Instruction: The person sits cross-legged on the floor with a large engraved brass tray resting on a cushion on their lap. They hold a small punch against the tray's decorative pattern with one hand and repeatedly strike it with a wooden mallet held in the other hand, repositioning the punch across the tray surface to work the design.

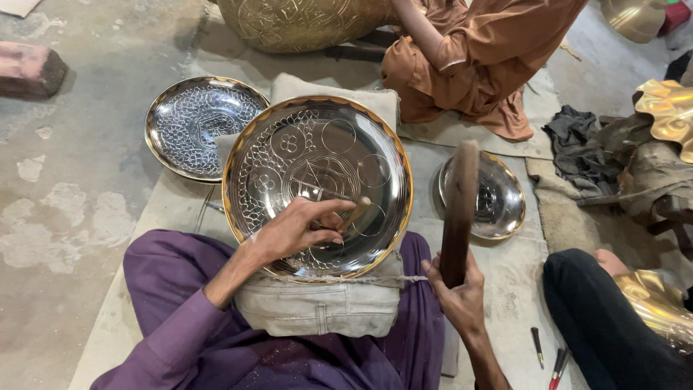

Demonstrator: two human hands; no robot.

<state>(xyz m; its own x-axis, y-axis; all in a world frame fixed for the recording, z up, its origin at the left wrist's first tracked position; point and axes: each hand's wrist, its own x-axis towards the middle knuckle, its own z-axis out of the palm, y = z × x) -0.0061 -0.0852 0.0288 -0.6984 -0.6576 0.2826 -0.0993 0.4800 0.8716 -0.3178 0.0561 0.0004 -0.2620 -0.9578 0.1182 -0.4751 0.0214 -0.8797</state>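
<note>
Engraved round tray (317, 184) lies flat on a cloth cushion (325, 307) over my lap. My left hand (299, 227) pinches a small chisel (355, 211), long axis running left-right, tip on the tray. My right hand (458, 296) grips 1 dark mallet (459, 213), upright, just right of it.

Left hand (299, 227) pinches a small chisel (354, 211) tip-down on the big engraved metal plate (317, 184); plate rests on a grey cushion (321, 307) over the lap | right hand (456, 292) grips a dark wooden mallet (459, 209), raised upright | second engraved plate (202, 126) just beside, plain bowl (498, 198) near the mallet
</note>
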